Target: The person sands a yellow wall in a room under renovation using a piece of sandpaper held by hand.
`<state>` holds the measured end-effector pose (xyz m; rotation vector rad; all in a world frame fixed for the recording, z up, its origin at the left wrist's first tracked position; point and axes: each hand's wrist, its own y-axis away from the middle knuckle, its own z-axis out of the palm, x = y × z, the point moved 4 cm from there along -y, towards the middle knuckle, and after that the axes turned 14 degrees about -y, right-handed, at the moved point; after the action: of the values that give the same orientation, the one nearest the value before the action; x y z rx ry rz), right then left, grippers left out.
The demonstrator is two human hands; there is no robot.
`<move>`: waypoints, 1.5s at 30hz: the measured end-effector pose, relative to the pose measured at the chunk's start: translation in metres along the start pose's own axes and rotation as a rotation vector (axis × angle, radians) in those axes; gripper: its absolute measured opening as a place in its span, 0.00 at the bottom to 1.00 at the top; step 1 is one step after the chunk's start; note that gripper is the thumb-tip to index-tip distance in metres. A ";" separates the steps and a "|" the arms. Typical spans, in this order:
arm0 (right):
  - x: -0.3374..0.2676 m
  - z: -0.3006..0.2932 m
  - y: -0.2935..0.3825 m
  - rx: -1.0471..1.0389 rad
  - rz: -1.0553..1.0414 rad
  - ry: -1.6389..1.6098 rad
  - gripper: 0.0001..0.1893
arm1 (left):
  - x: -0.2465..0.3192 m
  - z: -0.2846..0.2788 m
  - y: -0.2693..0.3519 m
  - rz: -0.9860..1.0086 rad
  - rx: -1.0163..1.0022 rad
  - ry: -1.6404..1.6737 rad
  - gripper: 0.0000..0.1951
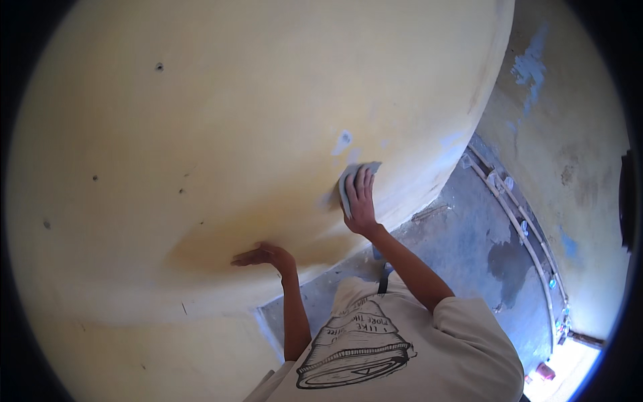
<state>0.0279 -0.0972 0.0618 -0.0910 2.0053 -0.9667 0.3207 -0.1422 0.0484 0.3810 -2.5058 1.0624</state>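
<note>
My right hand [360,203] presses a grey sheet of what looks like sandpaper [345,187] against a yellow painted wall [241,115]. The sheet is bent around under my fingers, and its far corner sticks out past the fingertips. Just above it is a pale patch [344,140] with a small dark hole, where the yellow paint is gone. Lower and to the left, my left hand [263,255] rests against or close to the wall, its fingers stretched out flat and nothing visible in it. Its palm side is hidden.
Long pale poles [507,216] lie on the grey concrete floor [452,251] along the right-hand wall [557,166], with bits of plastic beside them. A pink container [545,371] stands in bright light at lower right. Several small holes [159,67] dot the yellow wall.
</note>
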 end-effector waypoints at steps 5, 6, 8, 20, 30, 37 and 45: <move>0.082 -0.040 0.027 -0.058 0.222 0.390 0.37 | 0.004 -0.005 -0.003 -0.009 -0.005 0.044 0.45; 0.079 -0.055 0.013 0.151 0.326 0.214 0.35 | -0.003 -0.007 -0.004 -0.029 -0.027 0.033 0.46; 0.071 -0.106 -0.028 0.450 0.313 -0.029 0.33 | 0.010 0.005 0.001 -0.056 -0.083 0.065 0.46; -0.090 -0.011 -0.075 0.356 0.041 0.067 0.35 | -0.007 -0.035 0.004 0.176 -0.371 0.147 0.48; -0.200 0.098 0.106 -0.340 0.588 -0.474 0.26 | -0.071 -0.098 0.034 0.081 -0.953 0.856 0.36; -0.227 0.060 0.208 -0.259 0.704 -0.335 0.20 | -0.147 -0.122 0.099 -0.183 -1.574 0.921 0.32; -0.263 0.042 0.265 -0.263 0.618 -0.200 0.14 | -0.181 -0.160 0.140 -0.334 -1.641 1.054 0.27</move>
<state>0.2944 0.1669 0.0535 0.2665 1.7959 -0.2884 0.4660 0.0869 -0.0193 -0.2343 -1.4697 -0.8590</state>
